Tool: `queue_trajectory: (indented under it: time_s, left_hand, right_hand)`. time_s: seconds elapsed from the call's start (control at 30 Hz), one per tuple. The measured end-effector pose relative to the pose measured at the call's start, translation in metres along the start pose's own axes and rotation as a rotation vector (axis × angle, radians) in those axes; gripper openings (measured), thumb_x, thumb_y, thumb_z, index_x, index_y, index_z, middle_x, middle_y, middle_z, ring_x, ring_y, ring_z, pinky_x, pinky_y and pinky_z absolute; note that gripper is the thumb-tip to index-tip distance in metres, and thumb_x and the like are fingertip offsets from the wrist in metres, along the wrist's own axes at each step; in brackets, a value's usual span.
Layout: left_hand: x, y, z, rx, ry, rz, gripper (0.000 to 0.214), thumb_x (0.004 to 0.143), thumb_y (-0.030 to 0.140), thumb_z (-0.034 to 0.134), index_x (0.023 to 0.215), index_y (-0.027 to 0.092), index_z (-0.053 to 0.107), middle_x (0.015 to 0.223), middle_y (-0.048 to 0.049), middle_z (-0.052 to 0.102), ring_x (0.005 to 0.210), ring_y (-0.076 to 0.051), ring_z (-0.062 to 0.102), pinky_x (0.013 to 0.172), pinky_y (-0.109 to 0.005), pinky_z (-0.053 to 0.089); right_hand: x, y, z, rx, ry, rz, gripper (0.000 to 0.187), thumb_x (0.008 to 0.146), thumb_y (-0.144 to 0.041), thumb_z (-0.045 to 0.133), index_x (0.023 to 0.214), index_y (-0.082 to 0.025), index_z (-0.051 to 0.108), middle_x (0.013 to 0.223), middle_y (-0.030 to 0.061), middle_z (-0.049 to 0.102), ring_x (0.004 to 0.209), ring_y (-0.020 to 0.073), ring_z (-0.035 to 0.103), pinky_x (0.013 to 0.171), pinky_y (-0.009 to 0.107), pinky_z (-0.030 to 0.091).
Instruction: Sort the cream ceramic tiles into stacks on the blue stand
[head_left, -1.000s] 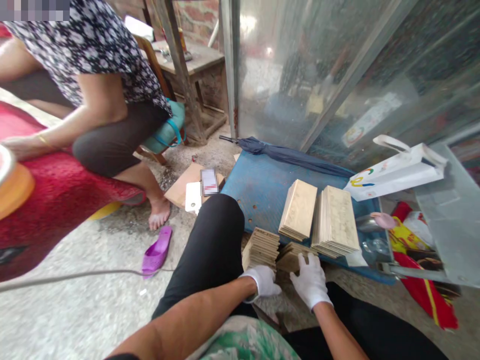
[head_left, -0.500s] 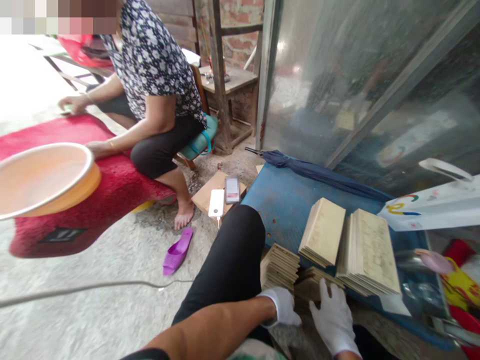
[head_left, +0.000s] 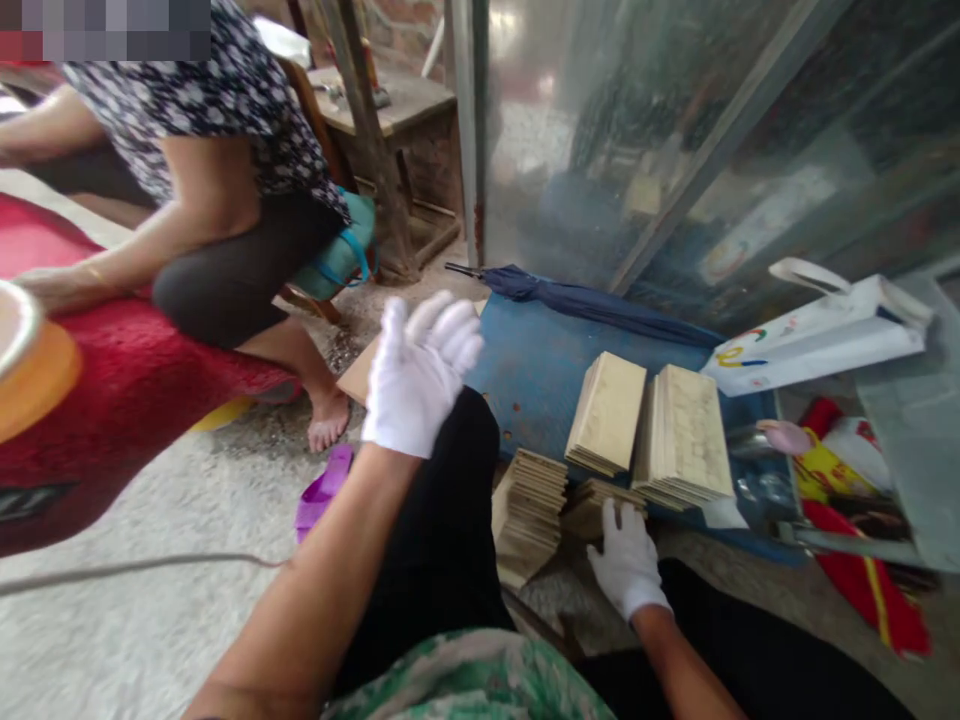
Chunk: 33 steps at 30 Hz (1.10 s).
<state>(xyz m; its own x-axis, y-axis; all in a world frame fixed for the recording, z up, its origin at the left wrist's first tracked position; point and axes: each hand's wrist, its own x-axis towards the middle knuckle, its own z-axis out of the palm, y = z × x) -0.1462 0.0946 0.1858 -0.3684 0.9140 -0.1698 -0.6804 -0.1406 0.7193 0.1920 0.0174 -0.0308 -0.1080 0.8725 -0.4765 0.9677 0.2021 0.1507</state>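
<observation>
My left hand, in a white glove, is raised in the air above my left knee with its fingers stretched out and nothing in it. My right hand, also gloved, rests flat on a low stack of thin wooden sheets on the floor between my legs. A second stack of sheets stands just left of it. Two taller stacks lie on the blue board beyond.
A seated person works at the left over a red mat beside an orange basin. A purple slipper, a folded umbrella, a white paper bag and glass panels surround the board.
My left hand has lifted off the sheet stacks and risen, open, above my knee. My right hand has stayed on the low stack. The view swung left, then back.
</observation>
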Motion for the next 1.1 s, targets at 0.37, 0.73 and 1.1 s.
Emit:
queue_trajectory:
  time_s: [0.37,0.73,1.1]
  left_hand:
    - [-0.016,-0.074,0.03,-0.069,-0.191,-0.528,0.041,0.091,0.05,0.049,0.106,0.014,0.064,0.098,-0.0092,0.07,0.081,-0.015,0.066,0.075,-0.027,0.053]
    - [-0.012,-0.171,0.003,0.632,-0.164,-0.761,0.033,0.086,0.042,0.058,0.1,0.013,0.065,0.083,-0.0058,0.067,0.064,-0.011,0.057,0.063,-0.024,0.045]
    - [-0.013,-0.192,-0.007,1.594,-0.727,-0.499,0.039,0.086,0.045,0.045,0.096,0.017,0.071,0.096,-0.0073,0.072,0.088,-0.02,0.064,0.073,-0.026,0.043]
  right_hand:
    - [-0.002,-0.001,-0.015,0.053,-0.115,0.042,0.09,0.081,-0.039,0.06,0.153,-0.014,0.013,0.156,0.0217,0.013,0.143,0.0348,0.01,0.109,0.047,0.016]
    - [-0.005,0.004,0.002,0.106,-0.003,0.025,0.092,0.075,-0.037,0.067,0.152,-0.016,0.02,0.155,0.022,0.015,0.142,0.0383,0.011,0.109,0.05,0.013]
    - [-0.011,0.008,0.006,0.096,0.022,-0.035,0.042,0.093,-0.029,0.043,0.13,-0.013,0.053,0.118,0.0178,0.06,0.11,0.0299,0.054,0.096,0.043,0.038]
